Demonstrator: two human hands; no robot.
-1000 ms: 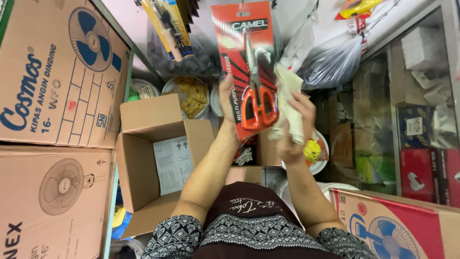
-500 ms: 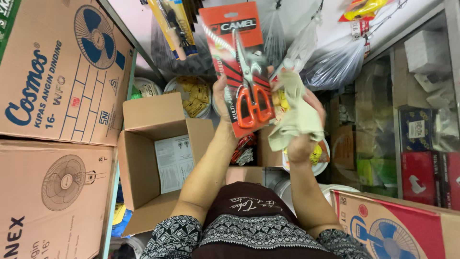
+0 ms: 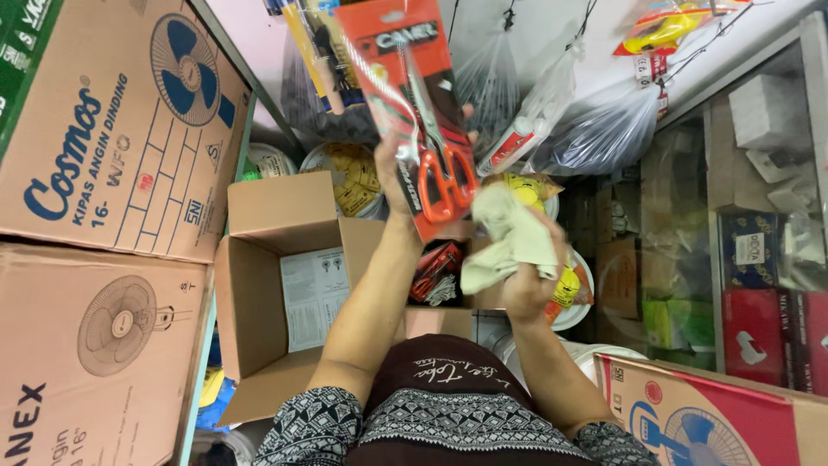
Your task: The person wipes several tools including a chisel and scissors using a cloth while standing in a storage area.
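Both arms raised fwd, left hand [image 3: 398,168] gripping, right hand [image 3: 528,280] fisted, elbows bent

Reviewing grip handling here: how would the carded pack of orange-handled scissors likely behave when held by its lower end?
The scissors pack looks like flat card, so probably fairly stiff yet bendable. The left hand grips it low, so its top may sway. The metal blades likely make it heavier than its thinness suggests.

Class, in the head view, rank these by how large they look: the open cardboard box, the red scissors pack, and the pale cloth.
1. Open cardboard box.
2. Red scissors pack, in the left hand; held nearer the camera, so it may look oversized.
3. Pale cloth, bunched in the right hand.
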